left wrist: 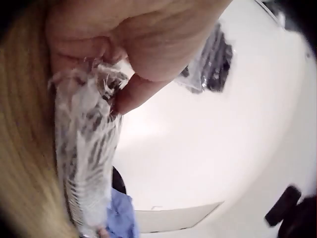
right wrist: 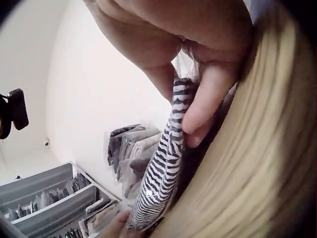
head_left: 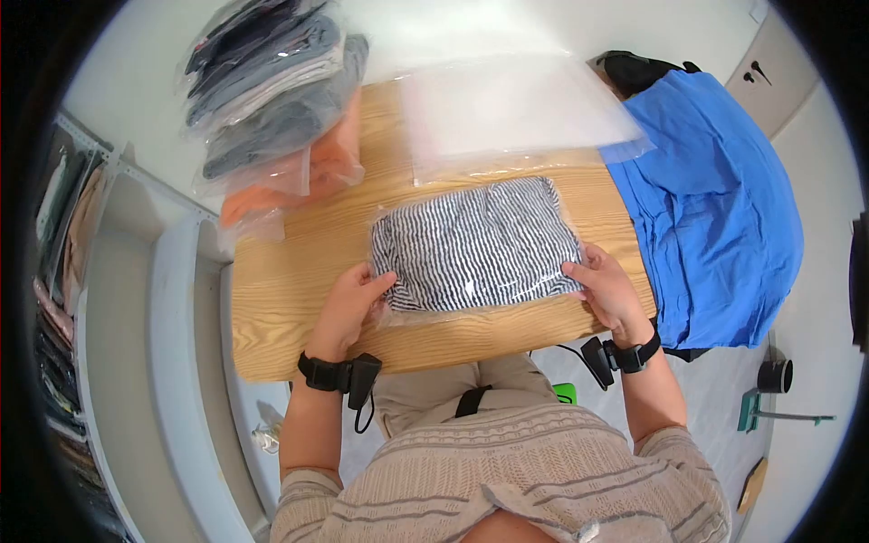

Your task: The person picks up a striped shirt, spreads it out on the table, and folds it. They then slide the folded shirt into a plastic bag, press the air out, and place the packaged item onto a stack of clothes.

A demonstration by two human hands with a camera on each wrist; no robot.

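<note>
A folded black-and-white striped garment in a clear plastic bag [head_left: 475, 242] lies across the near half of the wooden table. My left hand [head_left: 355, 297] pinches its left end, thumb on top and fingers beneath the edge. At the opposite end my right hand [head_left: 606, 285] grips the bag the same way. In the left wrist view, crinkled clear plastic [left wrist: 89, 134] bunches between thumb and fingers. The right wrist view shows the striped packet [right wrist: 163, 158] edge-on, held between the thumb and fingers of the right hand [right wrist: 198, 54].
Bagged folded clothes [head_left: 272, 100] are stacked at the table's back left, an orange one lowest. Flat clear plastic bags [head_left: 516, 113] lie at the back. Blue cloth [head_left: 715, 208] drapes beside the right edge of the table [head_left: 281, 317]. Shelving [head_left: 136, 271] with more garments stands left.
</note>
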